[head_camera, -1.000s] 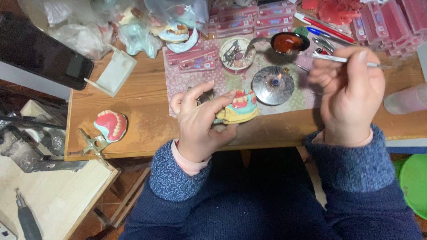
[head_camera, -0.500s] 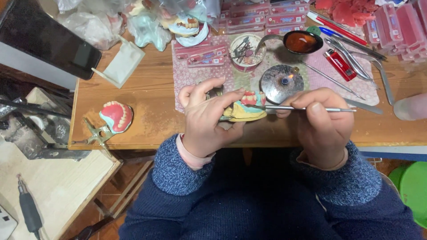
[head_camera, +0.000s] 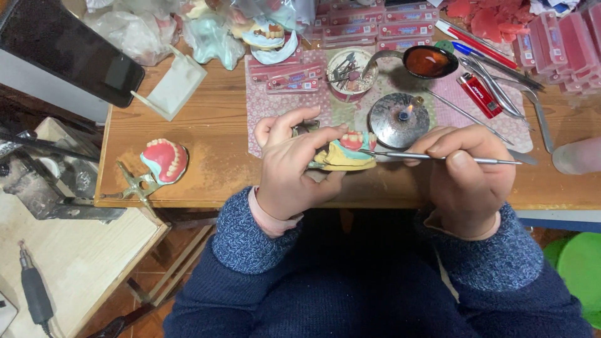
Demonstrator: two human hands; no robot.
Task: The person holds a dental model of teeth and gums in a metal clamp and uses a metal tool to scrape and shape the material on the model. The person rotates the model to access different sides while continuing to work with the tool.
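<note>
Fingers [head_camera: 325,134] of the left hand [head_camera: 291,169] are curled round a dental model [head_camera: 344,153], thumb on top and the rest wrapped underneath, so it's clamped tight and held just above the front edge of the wooden counter [head_camera: 206,138]. Wrist is bent in toward the middle, blue knit sleeve with a pink cuff poking out.

Right hand [head_camera: 469,175] has its fingers pinched together on a thin metal instrument [head_camera: 438,158], pen-style, lying nearly flat, with the pointed tip touching the model up by the teeth. Model looks like a yellowish plaster base with teal wax and pink gum, small white teeth set in a row.

Just behind it sits a little round metal burner [head_camera: 399,120] with a tiny flame lit, shiny and domed. Beside that is a ladle [head_camera: 429,61] with dark reddish melted stuff in it, a red lighter [head_camera: 477,94], and a few long steel tools [head_camera: 501,78] on a patterned cloth. Off to the left there's another denture [head_camera: 164,159], pink with white teeth, mounted on a brass-coloured frame. Pink wax sheets are stacked along the back.
</note>
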